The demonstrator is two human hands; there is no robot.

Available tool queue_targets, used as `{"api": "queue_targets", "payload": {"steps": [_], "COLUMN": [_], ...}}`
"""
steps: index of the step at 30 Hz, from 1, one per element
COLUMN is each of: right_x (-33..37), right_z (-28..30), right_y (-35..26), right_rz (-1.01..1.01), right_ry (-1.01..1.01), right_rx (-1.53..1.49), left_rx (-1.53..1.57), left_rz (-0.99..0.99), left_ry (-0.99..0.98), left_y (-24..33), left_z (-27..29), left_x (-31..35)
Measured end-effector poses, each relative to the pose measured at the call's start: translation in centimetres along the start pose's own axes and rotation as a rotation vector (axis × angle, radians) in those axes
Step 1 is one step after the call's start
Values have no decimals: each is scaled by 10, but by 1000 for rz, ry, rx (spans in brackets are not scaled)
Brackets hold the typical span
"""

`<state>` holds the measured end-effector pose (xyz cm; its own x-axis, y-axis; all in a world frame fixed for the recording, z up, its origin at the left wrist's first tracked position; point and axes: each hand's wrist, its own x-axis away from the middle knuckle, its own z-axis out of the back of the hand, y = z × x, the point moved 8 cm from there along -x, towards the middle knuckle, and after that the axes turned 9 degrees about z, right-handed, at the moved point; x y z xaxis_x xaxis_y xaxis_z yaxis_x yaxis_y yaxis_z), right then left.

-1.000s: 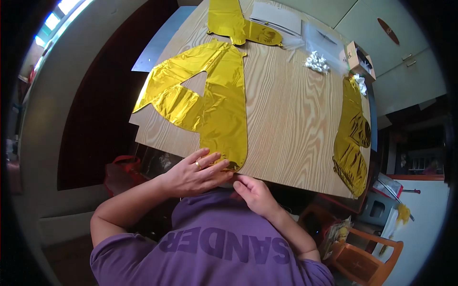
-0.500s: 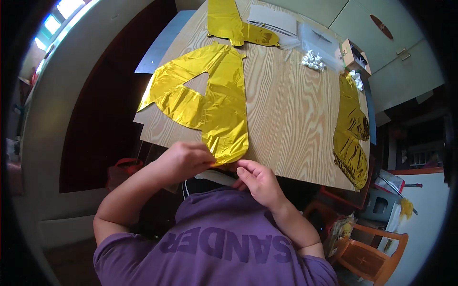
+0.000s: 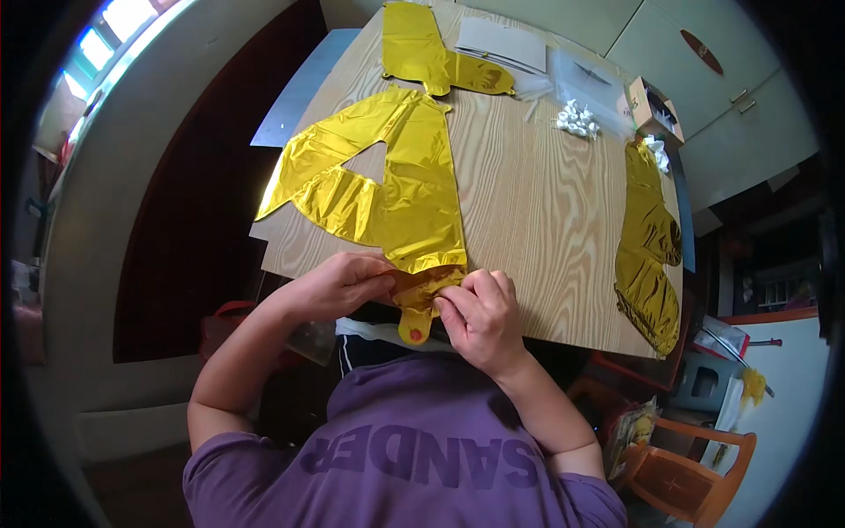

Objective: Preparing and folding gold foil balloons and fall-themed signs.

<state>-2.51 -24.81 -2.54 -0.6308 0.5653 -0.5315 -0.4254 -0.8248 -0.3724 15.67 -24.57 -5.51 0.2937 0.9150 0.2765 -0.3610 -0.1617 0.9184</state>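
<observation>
A flat gold foil balloon (image 3: 421,189), shaped like the digit four with a triangular hole, lies on the wooden table and reaches past its near edge. My left hand (image 3: 348,286) pinches the left side of its near end between thumb and fingers. On the other side, my right hand (image 3: 482,319) grips the same end, fingers curled and thumb pressed against the foil. Between both hands the end is folded up, and a rounded tab with a red spot hangs down toward my lap.
Another gold foil balloon (image 3: 414,46) lies at the far edge, beside white sheets (image 3: 502,44) and a clear plastic bag (image 3: 588,81). A crumpled gold balloon (image 3: 647,251) lies along the right edge. White small pieces (image 3: 576,119) and an open box (image 3: 656,110) sit far right.
The balloon's near end has been folded up, bringing the tab with the red spot into view. My right hand has turned over, its fingers now curled on the foil.
</observation>
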Motion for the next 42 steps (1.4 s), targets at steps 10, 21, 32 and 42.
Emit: {"api": "queue_targets", "payload": {"steps": [10, 21, 32, 42], "right_x": [-2, -22, -34, -122], "right_z": [-20, -38, -31, -64], "right_y": [15, 14, 27, 89], "right_rz": [-34, 4, 28, 67], "right_ry": [-73, -433, -293, -448], "right_rx": [-178, 48, 62, 123], "left_rx": [414, -953, 206, -930], "left_rz": [140, 25, 57, -31], "left_ry": [159, 143, 775, 469], "left_y": [-34, 49, 0, 72], "left_z": [23, -31, 184, 105], "left_x": [-5, -19, 12, -72]}}
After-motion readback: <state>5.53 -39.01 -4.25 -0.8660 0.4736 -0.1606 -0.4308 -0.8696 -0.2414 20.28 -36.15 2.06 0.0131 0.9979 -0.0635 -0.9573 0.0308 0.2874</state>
